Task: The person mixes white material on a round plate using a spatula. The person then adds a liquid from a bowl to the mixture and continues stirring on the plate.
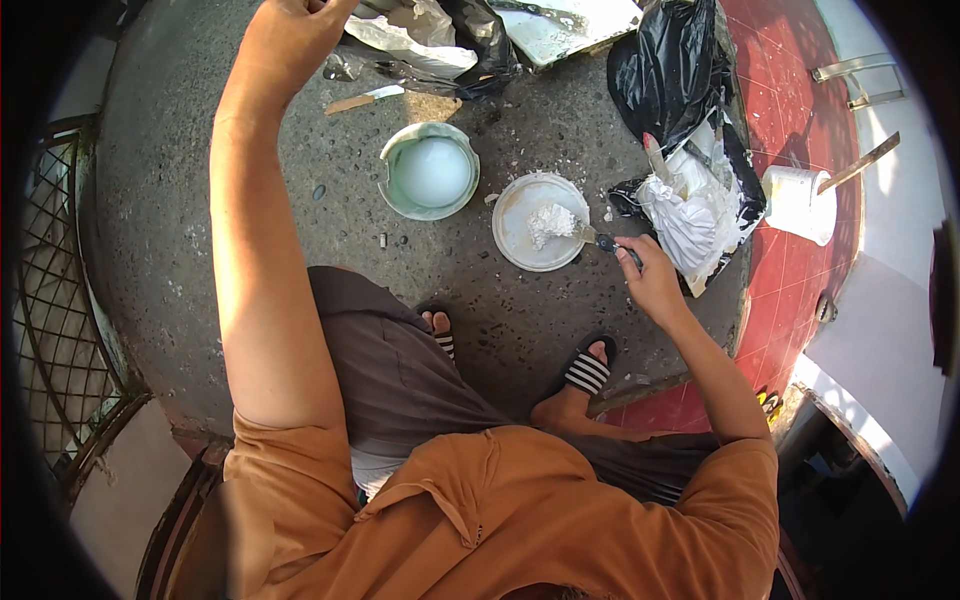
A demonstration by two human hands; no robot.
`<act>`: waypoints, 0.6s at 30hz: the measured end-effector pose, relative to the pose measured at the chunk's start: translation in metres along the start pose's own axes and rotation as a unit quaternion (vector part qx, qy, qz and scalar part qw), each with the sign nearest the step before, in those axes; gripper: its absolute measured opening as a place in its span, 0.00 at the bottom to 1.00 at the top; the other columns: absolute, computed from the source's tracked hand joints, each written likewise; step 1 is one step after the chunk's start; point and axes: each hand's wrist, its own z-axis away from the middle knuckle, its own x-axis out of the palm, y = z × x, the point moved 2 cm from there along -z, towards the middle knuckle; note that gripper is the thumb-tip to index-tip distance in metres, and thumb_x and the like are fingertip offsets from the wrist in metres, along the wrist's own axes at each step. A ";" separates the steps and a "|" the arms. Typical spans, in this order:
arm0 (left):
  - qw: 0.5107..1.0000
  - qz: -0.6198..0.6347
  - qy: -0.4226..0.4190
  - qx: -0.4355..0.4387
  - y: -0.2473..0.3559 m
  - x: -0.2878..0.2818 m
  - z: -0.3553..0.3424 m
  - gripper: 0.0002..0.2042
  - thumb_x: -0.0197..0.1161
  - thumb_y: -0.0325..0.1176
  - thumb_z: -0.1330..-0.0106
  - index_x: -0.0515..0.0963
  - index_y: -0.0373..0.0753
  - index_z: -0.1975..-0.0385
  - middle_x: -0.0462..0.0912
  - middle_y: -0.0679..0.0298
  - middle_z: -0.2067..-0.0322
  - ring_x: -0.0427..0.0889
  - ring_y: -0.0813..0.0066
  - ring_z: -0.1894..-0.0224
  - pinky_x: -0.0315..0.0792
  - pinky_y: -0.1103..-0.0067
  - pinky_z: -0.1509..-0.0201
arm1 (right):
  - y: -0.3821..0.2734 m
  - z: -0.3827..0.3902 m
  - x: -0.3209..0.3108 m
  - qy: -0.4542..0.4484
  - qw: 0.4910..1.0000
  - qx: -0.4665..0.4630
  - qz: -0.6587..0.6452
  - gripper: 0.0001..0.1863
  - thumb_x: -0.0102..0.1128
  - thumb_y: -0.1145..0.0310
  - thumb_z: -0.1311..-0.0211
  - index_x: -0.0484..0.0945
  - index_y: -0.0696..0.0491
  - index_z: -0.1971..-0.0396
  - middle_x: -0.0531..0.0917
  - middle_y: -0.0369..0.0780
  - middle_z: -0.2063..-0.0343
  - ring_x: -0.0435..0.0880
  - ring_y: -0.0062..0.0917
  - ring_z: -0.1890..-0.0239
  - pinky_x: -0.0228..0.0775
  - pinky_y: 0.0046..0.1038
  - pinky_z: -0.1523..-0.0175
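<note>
right of centre, your right hand (649, 275) is gripping a scraper (606, 243) at white lumps (550, 225). upper left, your left hand (297, 35) is being cropped, its grip indeterminable.

The powder (552, 224) looks matt and crumbly, the lid (512, 240) smooth plastic. The black bag (664, 80) is glossy plastic, the ground (345, 225) rough.

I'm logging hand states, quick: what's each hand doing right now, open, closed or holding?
Left hand: cannot be told; the top edge cuts it off.
Right hand: closed, holding a dark-handled scraper.
</note>
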 end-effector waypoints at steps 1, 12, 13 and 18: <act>1.000 -0.012 -0.007 -0.006 0.011 0.000 0.004 0.17 0.62 0.38 0.32 0.80 0.27 0.56 0.85 0.53 0.70 0.82 0.69 0.66 0.75 0.73 0.59 | -0.004 0.001 0.001 0.017 0.999 -0.025 0.033 0.11 0.58 0.68 0.31 0.81 0.57 0.54 0.81 0.48 0.61 0.82 0.47 0.59 0.74 0.38 0.55; 1.000 -0.016 -0.010 0.008 0.038 -0.012 0.031 0.20 0.63 0.39 0.30 0.78 0.27 0.49 0.86 0.51 0.67 0.82 0.69 0.65 0.75 0.73 0.59 | -0.033 0.005 0.009 0.028 0.973 -0.136 0.187 0.12 0.57 0.70 0.33 0.80 0.59 0.54 0.78 0.45 0.63 0.83 0.42 0.66 0.76 0.38 0.63; 1.000 -0.016 -0.007 0.006 0.040 -0.011 0.032 0.20 0.62 0.39 0.30 0.78 0.27 0.49 0.86 0.50 0.66 0.82 0.69 0.64 0.75 0.73 0.58 | -0.035 0.006 0.009 0.018 0.971 -0.137 0.194 0.12 0.58 0.70 0.33 0.80 0.59 0.54 0.78 0.45 0.64 0.83 0.42 0.66 0.76 0.38 0.64; 0.999 -0.011 0.003 0.035 0.043 -0.010 0.035 0.20 0.62 0.39 0.29 0.78 0.26 0.49 0.86 0.50 0.66 0.82 0.69 0.64 0.75 0.73 0.58 | -0.045 0.003 0.012 -0.009 0.971 -0.144 0.190 0.13 0.60 0.69 0.36 0.80 0.60 0.55 0.79 0.45 0.64 0.83 0.43 0.68 0.77 0.39 0.64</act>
